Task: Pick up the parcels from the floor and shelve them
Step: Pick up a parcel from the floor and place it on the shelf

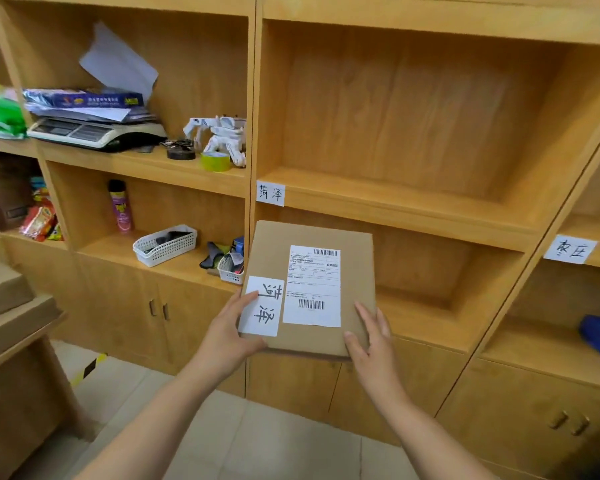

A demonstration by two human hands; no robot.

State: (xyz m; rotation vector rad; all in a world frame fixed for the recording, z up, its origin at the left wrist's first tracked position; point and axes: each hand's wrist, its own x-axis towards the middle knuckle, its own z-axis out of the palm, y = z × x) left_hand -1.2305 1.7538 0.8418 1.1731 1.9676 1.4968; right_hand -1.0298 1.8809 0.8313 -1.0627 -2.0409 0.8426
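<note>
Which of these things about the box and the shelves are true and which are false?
1. Both hands hold the cardboard parcel. True: left hand, right hand.
2. The parcel has no labels. False: it carries a printed shipping label and a handwritten label.
3. The shelf compartment above the parcel is full of boxes. False: it is bare.
4. A white toy robot stands on the upper left shelf. True.

- A parcel sorting room or small courier depot.
- Wooden shelves (395, 202) carry handwritten place labels (270, 193).
- Scale (94, 131) and tape (215, 161) at 10 o'clock.
</note>
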